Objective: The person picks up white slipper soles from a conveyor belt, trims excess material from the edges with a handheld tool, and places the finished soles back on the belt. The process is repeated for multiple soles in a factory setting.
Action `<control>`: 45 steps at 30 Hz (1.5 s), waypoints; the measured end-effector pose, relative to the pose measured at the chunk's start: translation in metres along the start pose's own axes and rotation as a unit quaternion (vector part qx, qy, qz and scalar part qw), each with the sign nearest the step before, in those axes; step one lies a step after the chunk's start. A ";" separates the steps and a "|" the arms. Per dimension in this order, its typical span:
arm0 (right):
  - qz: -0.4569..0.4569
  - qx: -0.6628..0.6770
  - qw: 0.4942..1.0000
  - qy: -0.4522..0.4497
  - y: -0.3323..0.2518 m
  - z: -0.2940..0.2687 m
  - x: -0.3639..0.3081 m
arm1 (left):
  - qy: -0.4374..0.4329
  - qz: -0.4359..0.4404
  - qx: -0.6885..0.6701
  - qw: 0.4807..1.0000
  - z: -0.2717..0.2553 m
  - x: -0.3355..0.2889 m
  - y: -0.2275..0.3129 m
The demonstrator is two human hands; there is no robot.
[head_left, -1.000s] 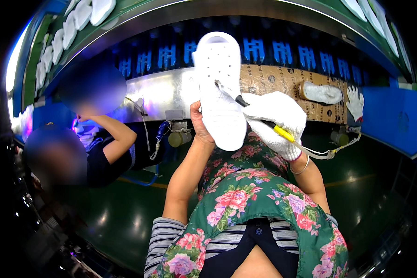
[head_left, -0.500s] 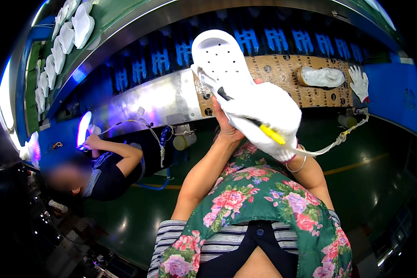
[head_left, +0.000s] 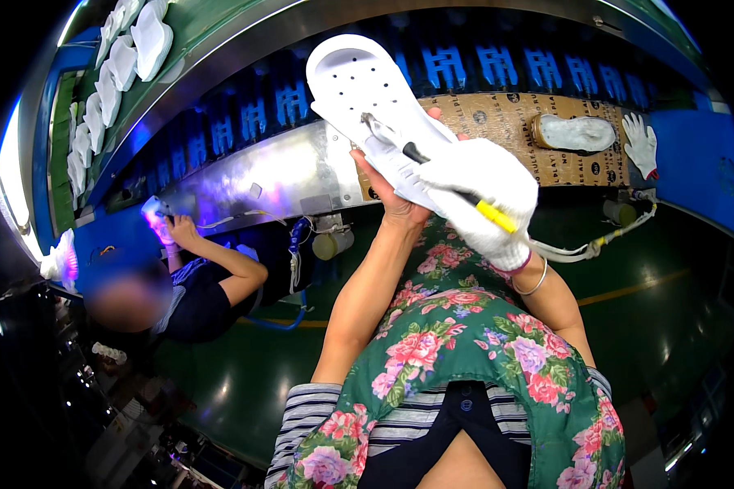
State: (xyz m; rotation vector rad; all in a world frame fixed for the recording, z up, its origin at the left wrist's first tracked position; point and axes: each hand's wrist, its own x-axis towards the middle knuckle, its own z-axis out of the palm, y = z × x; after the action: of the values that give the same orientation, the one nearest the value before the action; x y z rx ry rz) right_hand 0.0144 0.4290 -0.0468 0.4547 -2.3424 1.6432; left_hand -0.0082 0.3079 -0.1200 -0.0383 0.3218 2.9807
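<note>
A white clog with small round holes in its upper is held up over the bench edge. My bare left hand supports it from below, its fingers wrapped round the side and partly hidden behind the shoe. My right hand, in a white knit glove, is closed on a slim tool with a yellow section. The tool's dark tip points at the clog's opening near the strap; I cannot tell whether it touches. Pale tubes trail from the tool to the right.
Printed cardboard covers the bench's right part, bearing a white, tan-rimmed sole-shaped piece. A white glove lies beside it. Blue racks line the back. At left, a person handles a lit shoe; white shoes stand beyond.
The clog has shifted left and slightly up, tilting more leftward. My gloved hand has moved slightly right and lower with the tool. The person at left has turned the lit shoe.
</note>
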 end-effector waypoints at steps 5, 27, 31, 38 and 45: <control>0.015 0.062 0.998 -0.005 -0.006 0.001 -0.001 | -0.018 -0.020 0.004 1.000 -0.008 0.012 0.005; 0.066 0.122 0.990 0.007 0.000 -0.005 -0.006 | -0.070 -0.062 0.001 0.996 -0.019 0.027 0.018; -0.093 -0.051 0.992 -0.069 -0.005 -0.013 -0.007 | -0.066 -0.052 -0.022 0.996 -0.020 0.031 0.023; -0.110 -0.034 0.992 -0.053 -0.002 -0.007 -0.012 | -0.079 -0.060 -0.054 0.994 -0.018 0.037 0.028; -0.032 0.006 0.999 -0.034 -0.001 -0.003 -0.012 | -0.132 -0.069 0.007 0.989 -0.027 0.036 0.035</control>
State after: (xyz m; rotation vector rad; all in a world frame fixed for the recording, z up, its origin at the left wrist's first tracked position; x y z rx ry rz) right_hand 0.0261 0.4329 -0.0497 0.5914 -2.3416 1.6373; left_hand -0.0486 0.2730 -0.1405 0.3182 0.2942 2.7996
